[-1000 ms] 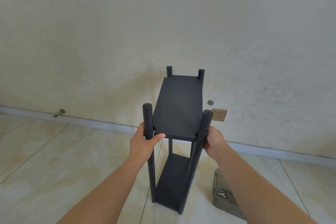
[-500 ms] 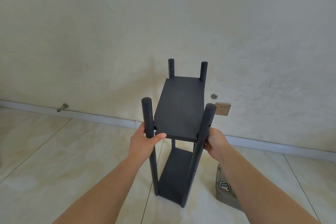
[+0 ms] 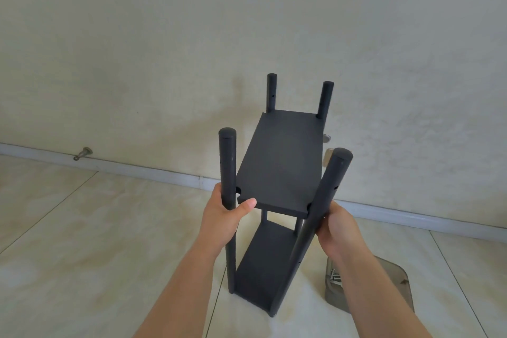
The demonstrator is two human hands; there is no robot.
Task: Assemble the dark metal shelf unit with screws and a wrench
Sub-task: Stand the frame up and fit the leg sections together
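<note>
Upper shelf board (image 3: 279, 162) now sits lower on the posts, hands (image 3: 223, 217) still gripping

Shelf unit (image 3: 279, 162): dark metal, matt finish, faintly grainy on the top panel; posts (image 3: 227, 167) smooth, round-capped, same matt coat; small bare holes in the posts. Floor (image 3: 82, 241): cream tile, glossy, marbled pattern, thin dark grout lines. Wall (image 3: 164, 49): pale paint, matt, slightly rough and blotchy; skirting (image 3: 137, 169) smooth, light, semi-gloss. Doorstop (image 3: 82, 153): brushed metal, dull shine. Tray (image 3: 384, 282): translucent grey plastic, smooth; screws (image 3: 336, 276) inside it bright metal, shiny.
</note>
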